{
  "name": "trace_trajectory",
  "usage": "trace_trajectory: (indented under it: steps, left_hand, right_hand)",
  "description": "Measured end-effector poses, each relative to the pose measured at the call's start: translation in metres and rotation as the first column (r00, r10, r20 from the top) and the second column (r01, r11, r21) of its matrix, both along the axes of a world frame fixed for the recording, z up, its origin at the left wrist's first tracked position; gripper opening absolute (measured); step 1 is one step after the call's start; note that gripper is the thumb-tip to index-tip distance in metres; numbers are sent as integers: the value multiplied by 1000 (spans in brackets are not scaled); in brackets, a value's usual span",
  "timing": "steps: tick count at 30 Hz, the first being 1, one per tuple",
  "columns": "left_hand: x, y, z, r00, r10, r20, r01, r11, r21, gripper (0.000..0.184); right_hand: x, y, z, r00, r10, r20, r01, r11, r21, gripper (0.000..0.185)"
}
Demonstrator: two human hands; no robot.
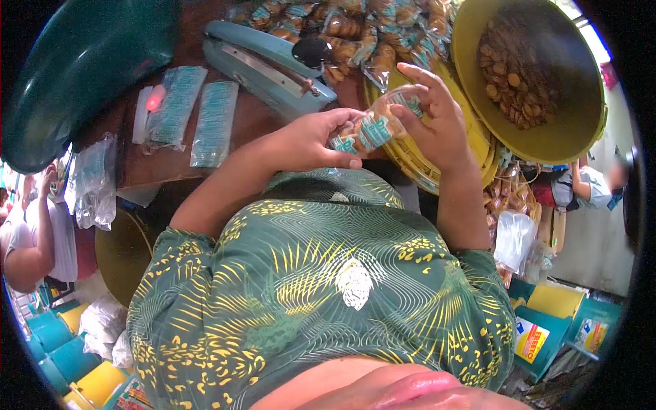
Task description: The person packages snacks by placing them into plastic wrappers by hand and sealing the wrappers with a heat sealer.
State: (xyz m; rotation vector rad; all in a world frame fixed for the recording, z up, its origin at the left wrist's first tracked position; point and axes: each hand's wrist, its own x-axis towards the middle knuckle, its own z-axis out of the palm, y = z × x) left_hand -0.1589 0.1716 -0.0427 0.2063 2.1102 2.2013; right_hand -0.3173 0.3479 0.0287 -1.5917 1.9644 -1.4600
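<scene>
Between my two hands is a clear plastic packet of biscuits (pixel 372 132) with teal and white print, lying at a slant in front of my chest. My left hand (pixel 314 140) is closed round its lower end, thumb along the near side. At the upper end, my right hand (pixel 437 126) grips the clear plastic with curved fingers, its index finger raised. Just beyond my left hand stands a blue bag sealer (pixel 263 72) with a black knob on its arm. Flat printed bags (pixel 213 123) lie left of the sealer.
Filled biscuit packets (pixel 342 27) are heaped at the back. A yellow tub of loose biscuits (pixel 588 130) stands right, beside a yellow lid (pixel 482 154). A large green tub (pixel 75 75) occupies the left. People are at both sides, one with a visible arm (pixel 44 232).
</scene>
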Motion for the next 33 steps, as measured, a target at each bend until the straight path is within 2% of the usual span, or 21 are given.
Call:
trace_trajectory:
  steps: [2, 3, 5, 6, 7, 9, 11, 13, 14, 17, 18, 19, 20, 22, 24, 25, 27, 30, 31, 32, 33]
  left_hand:
    - [11, -13, -4, 998, -63, 14, 59, 977, 203, 77]
    - [5, -9, -8, 999, -42, -6, 42, 928, 370, 78]
    - [10, -14, -24, 999, 9, -49, 26, 743, 668, 82]
    - [12, -19, -29, 992, 126, -28, -85, 800, 594, 86]
    - [17, -21, -32, 988, 151, -29, -104, 796, 596, 86]
    - [29, -22, -34, 980, 196, -40, -134, 790, 598, 87]
    - [39, -26, -37, 963, 266, 44, -252, 830, 498, 76]
    - [54, -32, -42, 931, 357, 75, -362, 873, 328, 69]
    - [56, -35, -44, 884, 457, 101, -464, 827, 316, 60]
    - [70, -57, -54, 805, 567, 176, -593, 770, 234, 54]
    - [73, -61, -52, 777, 597, 201, -630, 741, 232, 50]
    - [75, -66, -51, 769, 602, 214, -639, 726, 255, 49]
    - [77, -73, -52, 762, 607, 226, -648, 709, 279, 49]
    - [79, -82, -53, 752, 613, 243, -658, 678, 327, 48]
    - [81, -86, -55, 749, 608, 262, -660, 651, 375, 48]
    - [82, -87, -54, 751, 605, 265, -658, 648, 385, 49]
    - [83, -87, -51, 758, 593, 272, -649, 644, 405, 50]
    - [84, -83, -50, 727, 598, 337, -682, 568, 461, 48]
    - [86, -86, -51, 746, 573, 339, -665, 619, 417, 48]
    - [92, -92, -51, 763, 548, 342, -646, 666, 373, 47]
    - [95, -96, -52, 778, 525, 346, -624, 710, 327, 47]
  right_hand:
    - [17, -1, 6, 985, 68, 157, -43, 986, -159, 52]
    - [14, 9, 9, 965, 115, 238, -56, 969, -240, 56]
    - [19, 4, 18, 818, 409, 404, -179, 849, -497, 63]
    - [17, -8, 16, 897, 241, 371, -93, 922, -375, 61]
    - [13, -23, 12, 949, 68, 309, 13, 967, -253, 59]
    - [3, -51, -18, 975, -83, 204, 101, 992, -79, 55]
    - [-3, -70, -47, 958, -40, 285, 54, 998, -44, 54]
    - [3, -91, -83, 965, -58, 255, 77, 995, -67, 54]
    - [8, -100, -92, 967, -69, 245, 91, 993, -77, 54]
    - [12, -130, -95, 944, 112, 311, -78, 990, -121, 53]
    - [10, -131, -75, 1000, 27, 2, -27, 999, 22, 46]
    - [-1, -138, -73, 947, 63, 314, -44, 997, -64, 43]
    - [-14, -150, -70, 799, 120, 590, -38, 988, -149, 40]
    - [-15, -159, -46, 711, 149, 688, -15, 980, -196, 36]
    - [-8, -148, -8, 914, 58, 400, -5, 991, -133, 34]
    - [-1, -144, -2, 953, 99, 287, -75, 993, -93, 36]
    - [15, -137, 2, 980, 189, 55, -190, 982, 10, 40]
    - [16, -139, -42, 990, 80, -114, -69, 992, 101, 37]
    - [19, -140, -50, 983, 47, -177, -28, 993, 111, 37]
    - [22, -138, -51, 999, 34, 21, -36, 996, 85, 34]
    - [19, -139, -53, 997, 44, 57, -49, 995, 89, 33]
